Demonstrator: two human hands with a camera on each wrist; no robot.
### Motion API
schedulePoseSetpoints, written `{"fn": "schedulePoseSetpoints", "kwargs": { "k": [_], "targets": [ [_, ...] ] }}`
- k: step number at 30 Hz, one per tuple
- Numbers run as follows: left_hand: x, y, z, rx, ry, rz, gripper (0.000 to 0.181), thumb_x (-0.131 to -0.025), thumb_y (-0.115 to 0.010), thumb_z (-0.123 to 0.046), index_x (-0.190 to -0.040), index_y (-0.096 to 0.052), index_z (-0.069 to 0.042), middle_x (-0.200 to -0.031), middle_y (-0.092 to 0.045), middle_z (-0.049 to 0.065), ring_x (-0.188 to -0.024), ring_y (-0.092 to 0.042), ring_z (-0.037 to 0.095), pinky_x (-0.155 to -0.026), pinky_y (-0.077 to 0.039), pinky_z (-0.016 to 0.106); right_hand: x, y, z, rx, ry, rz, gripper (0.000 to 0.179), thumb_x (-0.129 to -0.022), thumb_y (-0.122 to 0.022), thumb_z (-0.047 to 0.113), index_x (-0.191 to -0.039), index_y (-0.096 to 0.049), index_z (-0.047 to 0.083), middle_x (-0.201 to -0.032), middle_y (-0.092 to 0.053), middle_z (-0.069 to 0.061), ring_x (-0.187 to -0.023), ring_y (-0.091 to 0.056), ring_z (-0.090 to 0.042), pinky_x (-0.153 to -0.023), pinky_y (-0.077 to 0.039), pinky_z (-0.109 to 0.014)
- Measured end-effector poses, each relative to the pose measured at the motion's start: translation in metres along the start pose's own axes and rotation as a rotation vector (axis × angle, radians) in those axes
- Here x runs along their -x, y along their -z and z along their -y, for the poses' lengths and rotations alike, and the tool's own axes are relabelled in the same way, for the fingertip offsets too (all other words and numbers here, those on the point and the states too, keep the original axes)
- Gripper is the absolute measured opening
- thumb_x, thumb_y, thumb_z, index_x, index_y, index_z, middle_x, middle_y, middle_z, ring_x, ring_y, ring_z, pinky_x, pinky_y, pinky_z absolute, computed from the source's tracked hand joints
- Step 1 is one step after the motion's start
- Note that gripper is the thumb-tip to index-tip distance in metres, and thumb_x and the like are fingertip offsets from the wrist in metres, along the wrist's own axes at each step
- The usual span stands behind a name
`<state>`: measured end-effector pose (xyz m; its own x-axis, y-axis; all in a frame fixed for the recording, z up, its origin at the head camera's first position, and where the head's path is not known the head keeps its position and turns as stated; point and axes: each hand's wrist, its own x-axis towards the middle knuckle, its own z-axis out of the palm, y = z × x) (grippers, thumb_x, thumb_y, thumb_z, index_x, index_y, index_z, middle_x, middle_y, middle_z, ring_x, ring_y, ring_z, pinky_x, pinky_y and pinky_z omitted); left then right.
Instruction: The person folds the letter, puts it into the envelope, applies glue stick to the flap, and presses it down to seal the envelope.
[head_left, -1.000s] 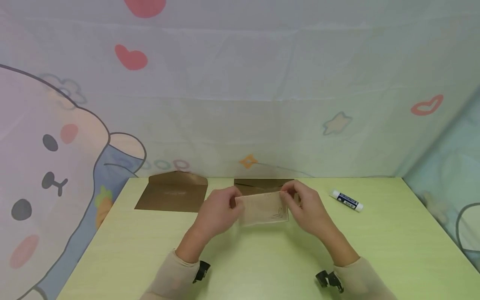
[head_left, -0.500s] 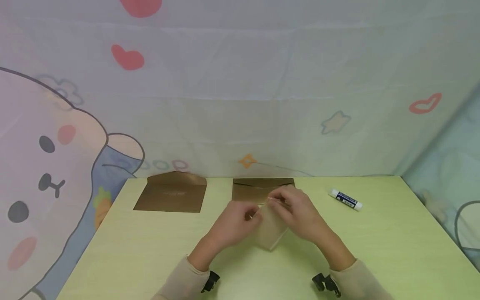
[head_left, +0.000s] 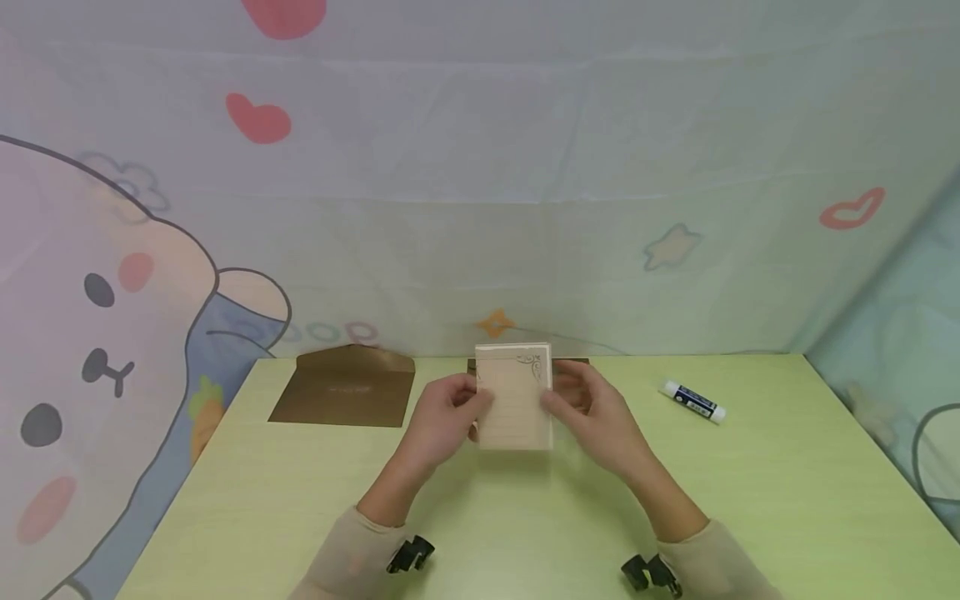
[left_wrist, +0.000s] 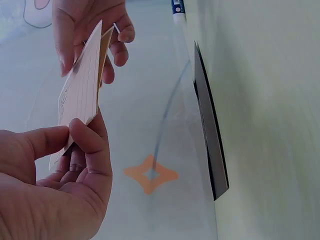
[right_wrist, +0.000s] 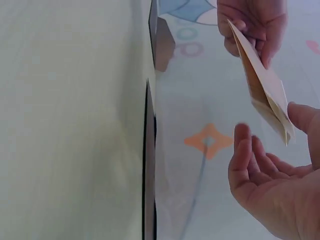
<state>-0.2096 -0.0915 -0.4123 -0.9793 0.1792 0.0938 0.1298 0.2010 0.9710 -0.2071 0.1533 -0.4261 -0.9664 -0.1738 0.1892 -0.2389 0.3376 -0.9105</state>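
Nearest: my beige sleeves (head_left: 337,554) run out of the frame at the bottom, a black clip (head_left: 411,554) at each cuff; the front edge of the table (head_left: 675,517) is cut off too. Pale tabletop stretches between my forearms and from my right arm out to the slanting right edge.

My left hand (head_left: 442,421) clamps the folded paper (head_left: 513,400) by its left side, thumb in front, fingers behind. My right hand (head_left: 600,412) has only the thumb touching the right edge; its fingers stand apart from thumb and sheet. The paper is raised off the table, lined, with a scroll in the upper right corner; the right wrist view shows its layers gaping.

Change: one second ago it was held lengthwise, my right hand pinching the top corner; now its long sides run up and down.

Beyond, a brown envelope (left_wrist: 210,135) is mostly hidden by paper and fingers in the head view. To the left lies a second envelope (head_left: 342,396), flap up, mark illegible. Right, well apart from my hand: a glue stick (head_left: 693,402), label too small to read. Farthest, the printed backdrop (head_left: 450,167) meets the table's back edge.
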Motion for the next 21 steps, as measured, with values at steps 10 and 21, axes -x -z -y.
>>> {"fn": "schedulePoseSetpoints", "kwargs": {
  "k": [10, 21],
  "targets": [
    [-0.002, -0.003, 0.005, 0.041, 0.068, -0.016, 0.014, -0.104, -0.066, -0.010, -0.101, -0.071, 0.003, -0.082, -0.070, 0.009, -0.069, -0.061, 0.017, -0.057, -0.054, 0.028, 0.001, -0.009, -0.005, -0.068, -0.051, 0.025, 0.021, -0.106, -0.068, 0.017, -0.119, -0.067, 0.001, -0.098, -0.071, -0.010, -0.079, -0.065, -0.023, -0.067, -0.058, -0.033],
    [-0.005, 0.012, 0.013, -0.103, 0.027, -0.035, 0.019, -0.105, -0.068, -0.018, -0.116, -0.073, -0.004, -0.098, -0.073, 0.008, -0.080, -0.075, 0.029, -0.064, -0.061, 0.036, -0.001, -0.002, -0.008, -0.045, -0.069, -0.014, 0.018, -0.106, -0.068, 0.017, -0.116, -0.069, 0.002, -0.098, -0.071, -0.011, -0.079, -0.064, -0.026, -0.067, -0.058, -0.034]
  ]
}}
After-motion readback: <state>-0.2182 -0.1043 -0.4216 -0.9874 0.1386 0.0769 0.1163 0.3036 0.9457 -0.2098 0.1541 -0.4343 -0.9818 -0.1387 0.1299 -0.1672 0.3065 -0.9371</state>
